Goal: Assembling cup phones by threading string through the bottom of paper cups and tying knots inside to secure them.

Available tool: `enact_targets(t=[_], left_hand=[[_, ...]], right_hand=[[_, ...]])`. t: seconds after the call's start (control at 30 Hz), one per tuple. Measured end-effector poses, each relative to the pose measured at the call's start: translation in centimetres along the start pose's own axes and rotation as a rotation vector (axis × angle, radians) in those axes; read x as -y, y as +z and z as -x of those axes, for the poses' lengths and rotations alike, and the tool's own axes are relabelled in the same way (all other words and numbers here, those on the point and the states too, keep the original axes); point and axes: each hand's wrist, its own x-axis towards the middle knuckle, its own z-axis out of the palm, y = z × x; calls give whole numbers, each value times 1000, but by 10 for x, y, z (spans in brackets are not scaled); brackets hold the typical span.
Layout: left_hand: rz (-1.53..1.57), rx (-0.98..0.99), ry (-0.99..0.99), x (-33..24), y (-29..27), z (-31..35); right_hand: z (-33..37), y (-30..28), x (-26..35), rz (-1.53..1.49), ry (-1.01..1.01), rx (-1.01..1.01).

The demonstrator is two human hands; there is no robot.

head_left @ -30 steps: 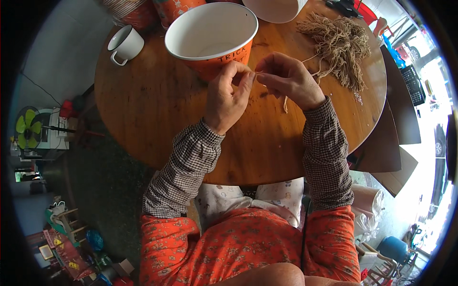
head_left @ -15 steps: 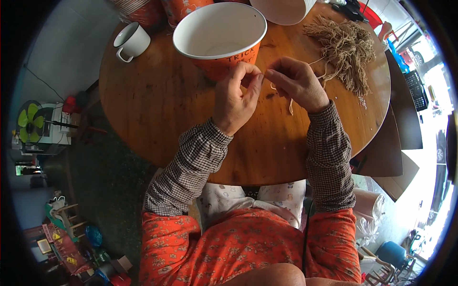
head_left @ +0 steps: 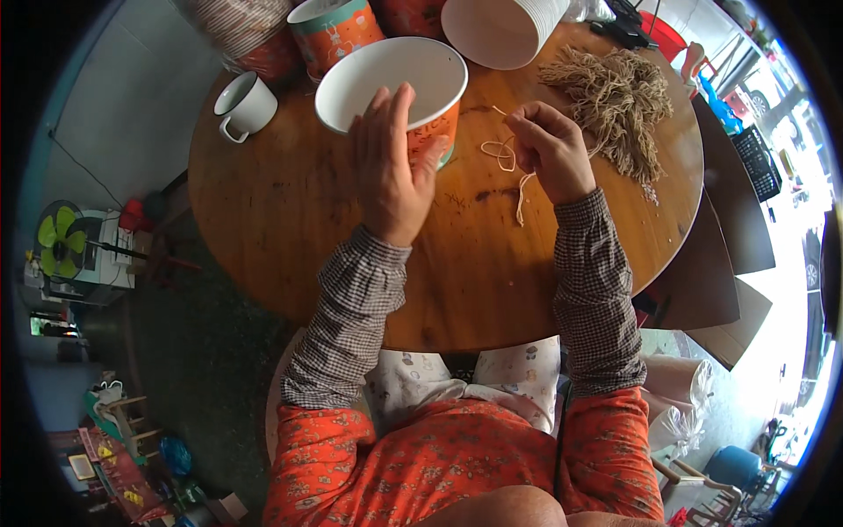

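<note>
My left hand (head_left: 393, 171) is open, its fingers stretched up along the near side of an orange paper bucket (head_left: 432, 139) with a white inside. Part of the bucket's front is hidden behind that hand. To the right of the bucket, my right hand (head_left: 553, 149) pinches a thin beige string (head_left: 500, 155). One end pokes out above the fingertips, a loop hangs to their left, and a tail lies on the wood below. A tangled bundle of beige strings (head_left: 619, 105) rests just beyond my right hand.
The round wooden table (head_left: 290, 211) carries a white enamel mug (head_left: 249, 107) at the left. Along its far side stand wrapped stacked buckets (head_left: 241, 31), a patterned orange bucket (head_left: 336, 42) and a white stack lying on its side (head_left: 496, 33). Cardboard (head_left: 694, 263) leans beside the right edge.
My hands have come apart: the left has opened and moved left to the bucket, while the right keeps the string. The view has shifted slightly.
</note>
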Motion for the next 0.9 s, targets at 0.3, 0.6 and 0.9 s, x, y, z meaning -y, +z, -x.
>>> enact_targets(t=[0.3, 0.6, 0.9], left_hand=[[-254, -398, 42, 46, -41, -21], [-462, 350, -89, 25, -13, -34], [356, 164, -263, 15, 4, -18]], right_hand=[[-7, 1, -16, -129, -92, -216], [-4, 26, -22, -84, -121, -89], [2, 40, -18, -180, -410, -81]])
